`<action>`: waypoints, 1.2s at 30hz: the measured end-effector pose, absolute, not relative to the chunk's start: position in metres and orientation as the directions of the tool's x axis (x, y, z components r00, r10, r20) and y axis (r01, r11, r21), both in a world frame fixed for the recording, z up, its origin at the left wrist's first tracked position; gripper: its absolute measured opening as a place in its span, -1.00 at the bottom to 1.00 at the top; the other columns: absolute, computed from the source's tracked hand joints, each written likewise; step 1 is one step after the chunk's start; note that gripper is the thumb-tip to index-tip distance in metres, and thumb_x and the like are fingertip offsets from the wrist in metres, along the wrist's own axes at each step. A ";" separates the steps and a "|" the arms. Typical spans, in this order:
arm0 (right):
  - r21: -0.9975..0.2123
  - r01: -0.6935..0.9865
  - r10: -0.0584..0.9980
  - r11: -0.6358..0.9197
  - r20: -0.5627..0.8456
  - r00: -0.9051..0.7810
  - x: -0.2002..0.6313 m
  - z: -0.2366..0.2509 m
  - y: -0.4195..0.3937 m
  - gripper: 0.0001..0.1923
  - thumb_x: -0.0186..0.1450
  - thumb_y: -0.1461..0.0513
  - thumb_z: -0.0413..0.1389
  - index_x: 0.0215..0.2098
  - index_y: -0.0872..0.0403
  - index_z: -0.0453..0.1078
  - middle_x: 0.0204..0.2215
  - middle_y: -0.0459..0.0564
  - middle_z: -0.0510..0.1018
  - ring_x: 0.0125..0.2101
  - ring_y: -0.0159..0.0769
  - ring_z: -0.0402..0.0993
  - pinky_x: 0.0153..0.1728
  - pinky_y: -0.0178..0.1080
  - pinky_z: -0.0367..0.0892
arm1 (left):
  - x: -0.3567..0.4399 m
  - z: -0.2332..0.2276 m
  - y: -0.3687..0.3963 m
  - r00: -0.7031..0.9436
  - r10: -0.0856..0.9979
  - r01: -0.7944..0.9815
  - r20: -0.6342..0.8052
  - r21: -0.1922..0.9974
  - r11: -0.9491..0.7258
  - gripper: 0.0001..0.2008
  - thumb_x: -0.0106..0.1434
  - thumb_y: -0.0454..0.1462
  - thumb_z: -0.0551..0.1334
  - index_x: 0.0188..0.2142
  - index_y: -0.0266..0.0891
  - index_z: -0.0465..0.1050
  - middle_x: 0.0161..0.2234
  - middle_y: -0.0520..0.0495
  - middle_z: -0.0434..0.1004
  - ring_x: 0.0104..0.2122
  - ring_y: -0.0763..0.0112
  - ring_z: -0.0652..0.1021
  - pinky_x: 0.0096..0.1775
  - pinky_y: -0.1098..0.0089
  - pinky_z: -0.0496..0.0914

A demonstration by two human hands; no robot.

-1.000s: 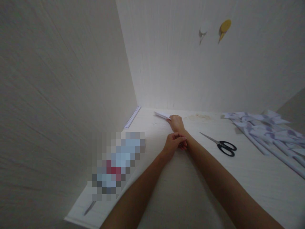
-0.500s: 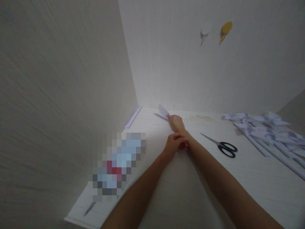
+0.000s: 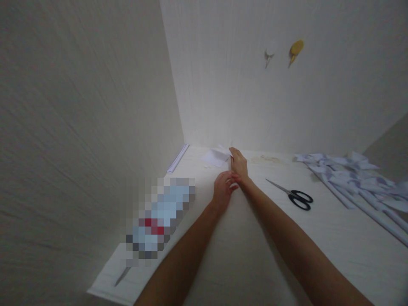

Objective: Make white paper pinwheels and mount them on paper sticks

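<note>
near the far left corner of the worktop a small white folded paper is seen, creased, with no writing readable on it. the left hand is rested just behind it, fingers curled together. the paper's right edge is pinched by the right hand. black scissors are laid further right.

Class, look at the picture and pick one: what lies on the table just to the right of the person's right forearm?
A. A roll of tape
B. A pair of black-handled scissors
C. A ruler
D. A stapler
B. The black-handled scissors lie flat on the table, blades pointing toward the right hand, with a heap of paper pieces farther right.
</note>
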State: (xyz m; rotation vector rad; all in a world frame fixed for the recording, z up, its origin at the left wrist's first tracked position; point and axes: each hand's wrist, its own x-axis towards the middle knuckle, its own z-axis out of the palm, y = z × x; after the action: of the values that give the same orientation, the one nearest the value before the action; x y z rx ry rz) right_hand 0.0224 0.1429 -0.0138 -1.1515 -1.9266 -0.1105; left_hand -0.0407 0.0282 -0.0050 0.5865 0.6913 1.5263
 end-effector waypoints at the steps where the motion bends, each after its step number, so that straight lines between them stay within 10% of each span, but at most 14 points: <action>1: -0.336 0.747 0.668 0.574 0.720 -0.190 0.024 -0.014 0.141 -0.60 0.16 0.42 -0.23 -0.07 0.23 0.21 -0.07 0.17 0.31 -0.06 -0.24 0.20 -0.10 -0.19 0.18 | -0.044 -0.005 0.030 -0.096 0.994 -0.739 -0.059 0.673 -0.031 -0.90 0.05 -0.32 0.07 -0.39 -0.28 0.28 -0.45 -0.07 0.43 -0.46 0.47 0.48 -0.46 0.50 0.32; 10: -0.271 0.584 0.543 0.765 0.759 -0.359 0.047 -0.021 0.081 -0.50 0.09 0.46 -0.17 -0.01 0.13 0.17 -0.04 0.08 0.28 -0.03 -0.26 0.15 -0.04 -0.11 0.15 | -0.075 0.004 0.034 -0.049 0.992 -0.923 -0.119 0.385 0.001 -0.58 0.14 -0.08 -0.12 -0.20 -0.31 0.29 -0.22 -0.23 0.42 -0.21 0.27 0.44 -0.20 0.28 0.31; 21: -0.114 0.561 0.496 0.820 0.632 -0.596 0.115 -0.022 0.003 -0.50 0.17 0.41 -0.15 0.08 0.07 0.01 0.05 0.09 0.17 0.00 -0.27 0.13 -0.04 -0.09 0.17 | -0.060 -0.002 0.027 0.159 0.955 -0.628 -0.251 0.720 0.294 -0.74 0.11 -0.24 0.00 -0.38 -0.38 0.37 -0.59 -0.09 0.46 -0.56 0.38 0.47 -0.46 0.39 0.34; 36: -0.080 0.623 0.519 0.778 0.640 -0.567 0.174 -0.023 -0.041 -0.74 0.15 0.37 -0.09 -0.20 0.10 0.28 -0.09 0.10 0.36 -0.07 -0.24 0.23 -0.11 -0.09 0.24 | -0.046 -0.008 0.016 0.160 0.979 -0.078 0.130 0.990 -0.118 -0.70 -0.24 -0.34 0.32 -0.42 -0.32 0.35 -0.58 0.06 0.37 -0.57 0.53 0.40 -0.50 0.52 0.24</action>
State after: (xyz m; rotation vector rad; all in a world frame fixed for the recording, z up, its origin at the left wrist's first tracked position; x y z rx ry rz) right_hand 0.1745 -0.0413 -0.0229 -0.8453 -2.3011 -0.2015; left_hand -0.0463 0.0160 -0.0078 1.3223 0.9750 1.2060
